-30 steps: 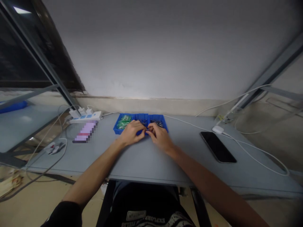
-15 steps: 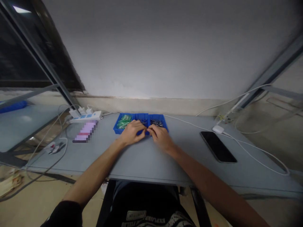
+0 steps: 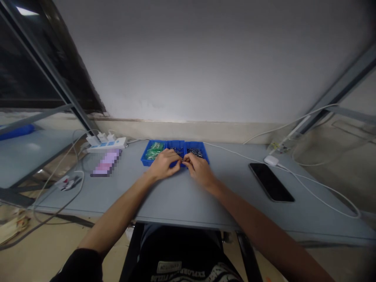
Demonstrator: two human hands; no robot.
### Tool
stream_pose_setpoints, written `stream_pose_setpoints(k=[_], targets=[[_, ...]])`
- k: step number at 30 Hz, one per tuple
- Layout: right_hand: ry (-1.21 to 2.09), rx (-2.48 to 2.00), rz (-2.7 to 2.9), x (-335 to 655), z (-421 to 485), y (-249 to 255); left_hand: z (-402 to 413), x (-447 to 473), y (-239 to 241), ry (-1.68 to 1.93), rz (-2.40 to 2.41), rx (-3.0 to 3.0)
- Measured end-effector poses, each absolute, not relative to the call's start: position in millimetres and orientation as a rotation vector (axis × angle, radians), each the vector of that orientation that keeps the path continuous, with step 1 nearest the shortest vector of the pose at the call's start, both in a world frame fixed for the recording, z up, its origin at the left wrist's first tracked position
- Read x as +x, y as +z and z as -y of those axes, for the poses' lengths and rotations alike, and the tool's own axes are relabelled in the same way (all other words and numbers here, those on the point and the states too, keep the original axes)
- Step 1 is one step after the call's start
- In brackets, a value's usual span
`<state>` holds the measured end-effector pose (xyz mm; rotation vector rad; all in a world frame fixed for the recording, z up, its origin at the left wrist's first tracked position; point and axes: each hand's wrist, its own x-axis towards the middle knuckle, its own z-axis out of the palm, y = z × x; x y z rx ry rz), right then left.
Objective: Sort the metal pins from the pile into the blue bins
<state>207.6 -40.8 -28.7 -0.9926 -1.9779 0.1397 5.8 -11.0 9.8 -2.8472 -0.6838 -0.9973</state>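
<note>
My left hand (image 3: pixel 165 164) and my right hand (image 3: pixel 199 169) meet fingertip to fingertip just in front of three blue bins. Both hands are closed in a pinch around something small and dark, too tiny to name. The left bin (image 3: pixel 144 160) holds green packets (image 3: pixel 155 150). In the middle bin (image 3: pixel 175 143) lie small dark metal pieces, partly covered by my left fingers. More small metal pieces (image 3: pixel 195 152), thin and shiny like screws, fill the right bin (image 3: pixel 205 154), which my right hand partly covers.
A black phone (image 3: pixel 271 182) lies at the right beside a white charger (image 3: pixel 271 160) and its cable. To the left are a blurred-out phone (image 3: pixel 106 163), a power strip (image 3: pixel 107 145) with plugs, and a crumpled wrapper (image 3: pixel 66 182). A wall (image 3: pixel 205 78) stands behind the table.
My hands stay almost in place. The fingertips of my right hand have shifted slightly, and a bit of the small dark piece shows between the two hands.
</note>
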Motion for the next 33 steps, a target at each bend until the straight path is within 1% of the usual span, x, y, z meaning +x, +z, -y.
stream_pose_setpoints(k=[28, 33], targets=[[0.125, -1.039, 2.031, 209.0, 41.0, -29.4, 12.4, 6.4, 9.9, -0.982, 0.658, -2.831], [0.156, -1.050, 2.016, 208.7, 42.8, -28.1, 13.1, 7.4, 11.4, -1.024, 0.639, -2.841]])
